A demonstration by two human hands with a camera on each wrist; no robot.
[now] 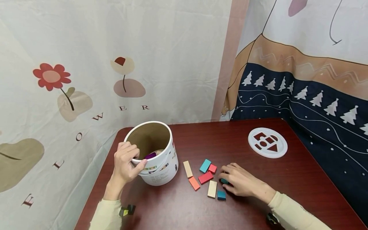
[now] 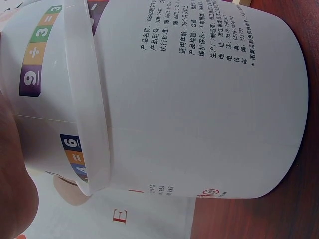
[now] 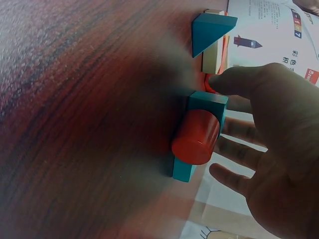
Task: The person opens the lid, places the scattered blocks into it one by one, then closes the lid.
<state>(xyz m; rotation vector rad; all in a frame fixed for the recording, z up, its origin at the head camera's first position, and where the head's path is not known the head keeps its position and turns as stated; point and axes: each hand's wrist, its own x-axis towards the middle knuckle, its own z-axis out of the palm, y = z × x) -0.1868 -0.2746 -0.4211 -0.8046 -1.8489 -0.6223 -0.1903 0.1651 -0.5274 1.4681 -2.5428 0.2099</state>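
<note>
L hand [image 1: 126, 161] grips the rim of the white bucket [image 1: 159, 166], fingers curled over the edge, thumb outside. The bucket stands upright on the dark red worktop [image 1: 302, 179], near its left-back corner; the left wrist view shows only its printed wall [image 2: 199, 99] and rim band. Inside, a purple block [image 1: 150, 156] and sth pale beside it; the rest of the contents are hidden.

R hand [image 1: 240, 182] lies low over the loose blocks w/ fingers spread and relaxed, not closed round anything. In the right wrist view a fingertip touches a teal block [image 3: 204, 107] w/ a red cylinder [image 3: 196, 137] lying against it; a teal triangle [image 3: 209, 30] sits just beyond.

Risks, as a judgement: the cylinder could roll off if the hand nudges it sideways, since it's round and nothing blocks it. A sweep of the R hand could scatter the near blocks. A pull on the rim could tip the bucket, as the hold is on one side only.

Count in the head view, outside the bucket: 2 tan bars [image 1: 188, 168] [image 1: 212, 188], 1 orange bar [image 1: 194, 183], 1 red bar [image 1: 205, 177], 1 small red block [image 1: 212, 168], 1 teal bar [image 1: 205, 165], 1 small teal block [image 1: 221, 195], plus pieces partly under the R hand, no. unclear. 1 bucket, 1 white round lid [image 1: 267, 142] w/ shape cut-outs, well apart at the right-back.
</note>
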